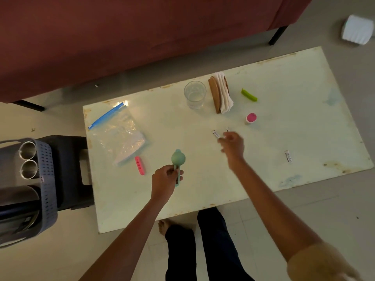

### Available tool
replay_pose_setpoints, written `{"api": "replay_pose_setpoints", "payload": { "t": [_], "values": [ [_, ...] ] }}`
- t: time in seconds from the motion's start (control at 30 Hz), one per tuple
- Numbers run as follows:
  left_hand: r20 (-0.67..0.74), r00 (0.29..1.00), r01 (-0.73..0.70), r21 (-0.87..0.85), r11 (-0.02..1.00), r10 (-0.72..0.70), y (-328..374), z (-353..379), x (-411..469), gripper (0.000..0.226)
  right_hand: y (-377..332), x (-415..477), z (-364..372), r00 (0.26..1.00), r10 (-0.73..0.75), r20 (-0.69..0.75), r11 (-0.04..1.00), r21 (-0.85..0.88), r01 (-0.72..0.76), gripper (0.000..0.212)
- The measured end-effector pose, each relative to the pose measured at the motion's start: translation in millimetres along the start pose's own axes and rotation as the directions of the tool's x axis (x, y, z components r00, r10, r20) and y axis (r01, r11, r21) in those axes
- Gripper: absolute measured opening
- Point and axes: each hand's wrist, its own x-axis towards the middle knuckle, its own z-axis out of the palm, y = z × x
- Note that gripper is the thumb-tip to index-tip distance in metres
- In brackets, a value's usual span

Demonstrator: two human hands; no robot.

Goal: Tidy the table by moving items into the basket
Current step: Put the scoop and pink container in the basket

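Note:
My left hand (pixel 165 177) grips the handle of a green measuring scoop (pixel 178 159) just above the pale table (pixel 304 128). My right hand (pixel 233 146) hovers over the table's middle, blurred, its fingers loosely curled right by two small white labelled tubes (pixel 216 134); whether it touches them I cannot tell. The grey perforated basket (pixel 47 179) stands on a dark stool at the left, with two steel cups (pixel 28 159) and dark items inside.
On the table lie a zip bag with a blue seal (pixel 118 134), a pink clip (pixel 140 165), a glass (pixel 195 94), a wooden napkin holder (pixel 220 94), a green clip (pixel 249 95), a pink-capped jar (pixel 251 118) and another white tube (pixel 288 157). A maroon sofa (pixel 121 37) runs behind.

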Motion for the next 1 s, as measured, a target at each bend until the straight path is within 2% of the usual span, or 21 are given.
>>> {"api": "replay_pose_setpoints", "payload": {
  "t": [0.07, 0.1, 0.17, 0.23, 0.3, 0.37, 0.47, 0.57, 0.67, 0.77, 0.93, 1.0],
  "values": [
    [-0.007, 1.0, -0.009, 0.012, 1.0, 0.009, 1, 0, 2, 0.01, -8, 41, -19, 0.971, -0.152, -0.187, 0.962, -0.252, 0.102, 0.028],
    [-0.011, 1.0, -0.013, 0.017, 1.0, 0.013, 1, 0, 2, 0.01, -12, 57, -29, 0.954, -0.216, -0.21, 0.903, -0.414, 0.114, 0.034],
    [-0.021, 1.0, -0.012, 0.018, 1.0, 0.012, 1, 0, 2, 0.011, -14, 83, -43, 0.95, -0.276, -0.148, 0.749, -0.653, 0.116, 0.047],
    [-0.032, 0.999, -0.011, 0.009, 1.0, 0.011, 0, 0, 2, 0.01, -11, 98, -51, 0.972, -0.232, -0.035, 0.671, -0.73, 0.134, 0.054],
    [-0.038, 0.999, -0.009, 0.006, 1.0, 0.009, -2, 0, 1, 0.009, -5, 107, -54, 0.981, -0.185, 0.051, 0.649, -0.744, 0.161, 0.052],
    [-0.036, 0.999, -0.009, 0.012, 1.0, 0.009, -2, 1, -1, 0.009, 2, 110, -54, 0.977, -0.204, 0.058, 0.639, -0.749, 0.178, 0.045],
    [-0.046, 0.999, 0.006, -0.021, 1.0, -0.007, 4, 2, -4, 0.014, 6, 106, -50, 0.969, -0.249, 0.004, 0.696, -0.695, 0.182, 0.036],
    [-0.059, 0.997, 0.046, -0.112, 0.993, -0.053, 14, -5, -8, 0.017, -2, 87, -43, 0.959, -0.282, 0.015, 0.787, -0.569, 0.24, 0.033],
    [-0.056, 0.993, 0.089, -0.222, 0.971, -0.104, 26, -15, -21, 0.011, -14, 43, -35, 0.926, -0.365, 0.101, 0.823, -0.429, 0.371, 0.028],
    [-0.04, 0.992, 0.098, -0.333, 0.938, -0.118, 45, -30, -43, 0.011, -26, -17, -29, 0.902, -0.386, 0.192, 0.856, -0.29, 0.428, 0.028],
    [-0.034, 0.991, 0.097, -0.484, 0.87, -0.13, 67, -70, -94, 0.01, -53, -124, -21, 0.863, -0.302, 0.406, 0.935, -0.051, 0.351, 0.018],
    [-0.041, 0.99, 0.094, -0.523, 0.847, -0.136, 65, -88, -114, 0.01, -62, -161, -14, 0.839, -0.279, 0.467, 0.946, -0.015, 0.323, 0.018]
  ]
}}
